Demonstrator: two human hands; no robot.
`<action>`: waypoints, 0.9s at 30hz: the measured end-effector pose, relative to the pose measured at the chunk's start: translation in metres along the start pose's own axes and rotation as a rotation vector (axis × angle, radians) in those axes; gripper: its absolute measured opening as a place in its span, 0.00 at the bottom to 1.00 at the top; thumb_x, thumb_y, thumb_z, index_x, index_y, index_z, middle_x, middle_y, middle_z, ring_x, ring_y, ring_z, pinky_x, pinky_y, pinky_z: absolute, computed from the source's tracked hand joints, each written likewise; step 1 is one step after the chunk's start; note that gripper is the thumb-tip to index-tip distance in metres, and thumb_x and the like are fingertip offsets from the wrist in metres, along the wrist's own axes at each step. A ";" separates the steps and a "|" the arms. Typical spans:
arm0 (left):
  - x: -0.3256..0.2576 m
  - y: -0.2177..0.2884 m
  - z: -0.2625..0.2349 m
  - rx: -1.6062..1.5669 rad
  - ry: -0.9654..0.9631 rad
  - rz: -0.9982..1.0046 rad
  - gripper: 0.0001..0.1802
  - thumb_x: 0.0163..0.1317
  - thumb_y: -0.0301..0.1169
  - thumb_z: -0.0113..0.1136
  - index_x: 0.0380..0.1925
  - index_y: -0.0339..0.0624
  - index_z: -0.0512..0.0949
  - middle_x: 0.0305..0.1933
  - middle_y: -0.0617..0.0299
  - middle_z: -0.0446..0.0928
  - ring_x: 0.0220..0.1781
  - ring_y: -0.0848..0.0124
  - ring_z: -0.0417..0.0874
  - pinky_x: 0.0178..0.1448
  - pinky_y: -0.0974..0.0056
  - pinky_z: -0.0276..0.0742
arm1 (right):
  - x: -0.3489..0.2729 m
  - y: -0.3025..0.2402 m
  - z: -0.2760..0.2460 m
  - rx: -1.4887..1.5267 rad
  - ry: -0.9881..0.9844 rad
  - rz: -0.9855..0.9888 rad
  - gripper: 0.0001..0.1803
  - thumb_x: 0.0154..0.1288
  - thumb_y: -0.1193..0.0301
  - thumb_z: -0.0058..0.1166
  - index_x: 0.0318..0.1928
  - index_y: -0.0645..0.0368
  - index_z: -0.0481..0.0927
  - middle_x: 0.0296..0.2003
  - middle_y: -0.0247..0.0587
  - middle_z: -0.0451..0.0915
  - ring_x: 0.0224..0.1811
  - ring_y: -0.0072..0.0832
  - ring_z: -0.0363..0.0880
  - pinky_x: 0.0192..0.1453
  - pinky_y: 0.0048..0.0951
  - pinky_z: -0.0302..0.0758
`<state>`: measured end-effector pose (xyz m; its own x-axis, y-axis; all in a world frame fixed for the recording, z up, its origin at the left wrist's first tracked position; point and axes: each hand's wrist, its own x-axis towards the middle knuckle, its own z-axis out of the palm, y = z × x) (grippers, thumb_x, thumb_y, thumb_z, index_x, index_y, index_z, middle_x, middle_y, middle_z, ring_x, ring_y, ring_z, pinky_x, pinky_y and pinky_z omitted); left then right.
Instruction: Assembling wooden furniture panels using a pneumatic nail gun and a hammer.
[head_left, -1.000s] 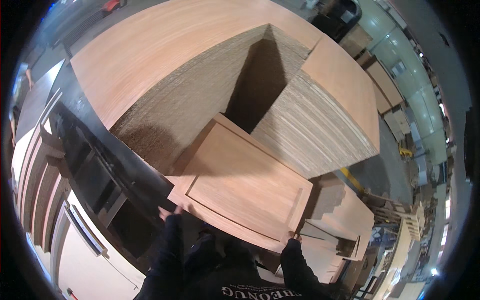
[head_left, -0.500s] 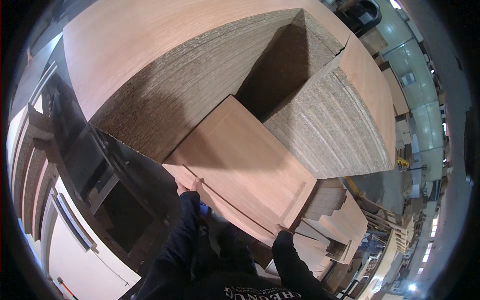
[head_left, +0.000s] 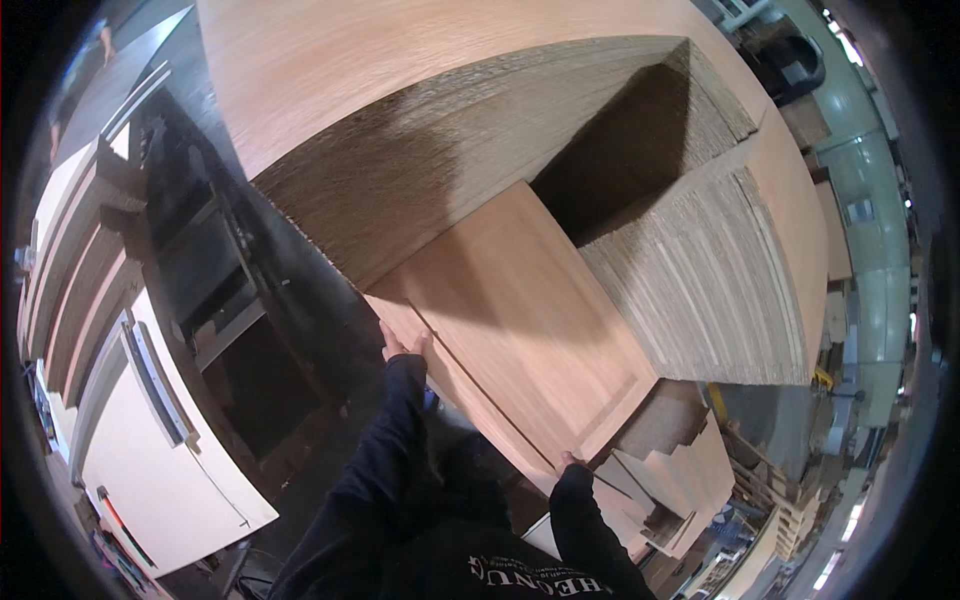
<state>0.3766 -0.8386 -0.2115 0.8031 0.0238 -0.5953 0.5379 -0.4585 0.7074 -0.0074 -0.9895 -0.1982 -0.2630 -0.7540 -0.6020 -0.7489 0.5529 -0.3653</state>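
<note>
A flat light-brown wood-veneered board lies low between tall stacks of chipboard, its near end toward me. A dark narrow line sets off a strip along that near end. My left hand is closed on the strip's outer edge near its left corner, thumb on top. At the right end of the same edge, my right hand grips with the thumb over the top. The fingers beneath the board are hidden.
Chipboard stacks rise at the far left and right, a deep dark gap between them. A dark metal frame and a white panel stand left. Stepped boards lie right, near a wooden pallet.
The whole view has turned and shifted, so stacks and board appear farther right. Both hands keep their places on the board's near edge.
</note>
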 end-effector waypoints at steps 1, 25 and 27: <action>-0.002 0.004 0.000 0.084 0.037 0.018 0.57 0.38 0.46 0.68 0.63 0.42 0.41 0.48 0.39 0.62 0.47 0.53 0.68 0.54 0.59 0.64 | 0.002 0.005 0.000 0.010 0.010 -0.020 0.16 0.47 0.63 0.60 0.30 0.64 0.75 0.27 0.42 0.77 0.30 0.33 0.75 0.40 0.32 0.70; 0.108 -0.096 0.039 -0.129 0.213 0.245 0.58 0.29 0.41 0.72 0.59 0.31 0.48 0.62 0.44 0.53 0.64 0.59 0.54 0.66 0.61 0.49 | 0.031 0.022 0.009 0.194 -0.063 0.125 0.39 0.36 0.72 0.67 0.52 0.64 0.64 0.49 0.48 0.70 0.50 0.36 0.69 0.51 0.35 0.69; 0.096 -0.081 0.058 -0.237 0.141 0.219 0.58 0.30 0.42 0.72 0.59 0.31 0.48 0.62 0.44 0.53 0.64 0.59 0.54 0.66 0.60 0.50 | 0.056 0.043 0.000 0.104 -0.077 0.089 0.35 0.34 0.72 0.68 0.48 0.63 0.68 0.43 0.45 0.75 0.46 0.37 0.73 0.48 0.34 0.72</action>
<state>0.3956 -0.8505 -0.3477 0.9246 0.0781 -0.3730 0.3804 -0.2475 0.8911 -0.0549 -1.0078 -0.2475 -0.2747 -0.6732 -0.6866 -0.6565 0.6530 -0.3776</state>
